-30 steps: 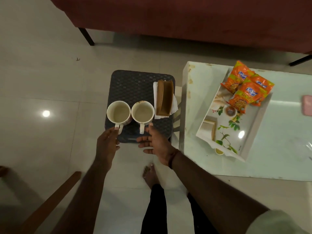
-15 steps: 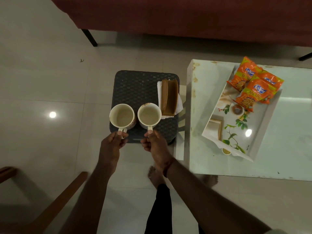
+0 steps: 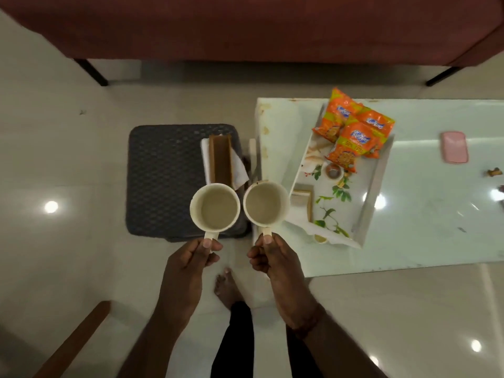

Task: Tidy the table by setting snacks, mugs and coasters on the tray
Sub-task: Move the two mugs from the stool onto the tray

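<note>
I hold two cream mugs by their handles, side by side in the air. My left hand (image 3: pixel 191 257) grips the left mug (image 3: pixel 215 207), which hangs over the right edge of the dark woven stool (image 3: pixel 163 178). My right hand (image 3: pixel 275 257) grips the right mug (image 3: pixel 266 204), which hovers at the glass table's left edge beside the white floral tray (image 3: pixel 373 186). On the tray lie three orange snack packets (image 3: pixel 351 132), a small round cup (image 3: pixel 332 170) and a coaster stack (image 3: pixel 301 199).
A brown holder (image 3: pixel 220 159) on white napkins stays on the stool. The glass table (image 3: pixel 436 214) carries a pink flat object (image 3: pixel 455 147) at the right. A red sofa (image 3: pixel 245 25) spans the back. A wooden chair arm (image 3: pixel 73 342) juts in at lower left. My bare foot (image 3: pixel 227 287) stands between stool and table.
Both hands closed on the mug handles, lifted the mugs off the stool and carried them to the right, toward the tray.
</note>
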{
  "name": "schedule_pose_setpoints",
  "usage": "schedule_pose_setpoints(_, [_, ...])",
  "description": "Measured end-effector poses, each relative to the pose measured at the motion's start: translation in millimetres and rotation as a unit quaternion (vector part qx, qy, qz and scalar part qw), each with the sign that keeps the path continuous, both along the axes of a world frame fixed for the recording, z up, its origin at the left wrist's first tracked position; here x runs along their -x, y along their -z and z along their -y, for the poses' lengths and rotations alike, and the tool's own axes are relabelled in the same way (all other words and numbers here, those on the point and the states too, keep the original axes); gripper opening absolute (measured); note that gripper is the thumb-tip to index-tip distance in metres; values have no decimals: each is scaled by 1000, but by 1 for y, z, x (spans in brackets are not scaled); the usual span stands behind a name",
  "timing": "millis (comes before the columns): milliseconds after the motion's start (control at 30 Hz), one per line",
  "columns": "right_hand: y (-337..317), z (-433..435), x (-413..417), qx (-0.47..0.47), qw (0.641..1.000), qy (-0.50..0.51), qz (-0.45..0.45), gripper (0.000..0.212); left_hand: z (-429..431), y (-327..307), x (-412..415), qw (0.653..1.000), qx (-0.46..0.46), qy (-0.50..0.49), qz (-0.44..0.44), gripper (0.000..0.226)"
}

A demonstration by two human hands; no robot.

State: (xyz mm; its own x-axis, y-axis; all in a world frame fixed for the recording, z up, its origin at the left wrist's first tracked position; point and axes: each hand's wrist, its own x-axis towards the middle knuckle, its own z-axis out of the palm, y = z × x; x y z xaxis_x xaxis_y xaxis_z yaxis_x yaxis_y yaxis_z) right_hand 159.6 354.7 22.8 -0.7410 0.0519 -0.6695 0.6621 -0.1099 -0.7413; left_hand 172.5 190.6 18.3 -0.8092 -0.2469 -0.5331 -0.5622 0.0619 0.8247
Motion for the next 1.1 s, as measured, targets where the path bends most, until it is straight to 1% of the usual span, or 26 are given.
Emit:
schedule_pose_setpoints(233, [-5, -93, 16, -16, 994, 106, -22, 30, -88, 0, 47, 994, -27, 100, -26, 28])
schedule_pose_setpoints(400, [7, -143, 26, -28, 987, 155, -17, 30, -141, 18, 79, 989, -42, 140, -14, 30])
schedule_pose_setpoints(567, [39, -186, 40, -39, 986, 163, 12, 32, -186, 52, 107, 985, -32, 169, -9, 29])
schedule_pose_setpoints(733, [74, -212, 57, -25, 985, 166, 32, 30, -215, 86, 121, 984, -12, 175, 7, 30])
schedule_pose_setpoints(933, [97, -225, 74, -1, 987, 158, 42, 28, -231, 108, 134, 987, 13, 161, 22, 29])
schedule_pose_setpoints(1100, [102, -225, 81, 14, 987, 152, 54, 28, -234, 118, 141, 987, 33, 155, 8, 29])
